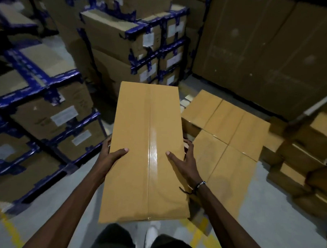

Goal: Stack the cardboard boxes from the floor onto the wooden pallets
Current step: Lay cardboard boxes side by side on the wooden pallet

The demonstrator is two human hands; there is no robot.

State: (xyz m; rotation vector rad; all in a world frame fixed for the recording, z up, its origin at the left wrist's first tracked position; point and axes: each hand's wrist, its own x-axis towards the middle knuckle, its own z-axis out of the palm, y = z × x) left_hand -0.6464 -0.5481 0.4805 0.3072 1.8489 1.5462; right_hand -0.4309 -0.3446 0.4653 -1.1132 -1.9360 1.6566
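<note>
I carry a long tan cardboard box [146, 153] with a glossy tape seam down its top, held in front of me above the floor. My left hand [110, 155] grips its left edge, thumb on top. My right hand [183, 162] grips the right edge, thumb on top, a bead bracelet at the wrist. To the right, below the carried box, lies a flat layer of several similar tan boxes [228, 130]. A bit of pale wooden pallet [186, 102] shows at that layer's far left corner.
Stacks of brown cartons with blue tape [47, 103] fill the left side and the back [143, 48]. Tall plain cartons [265, 53] stand at the back right. More tan boxes [307, 152] are piled at the right. Grey floor with yellow lines [11, 231] lies underfoot.
</note>
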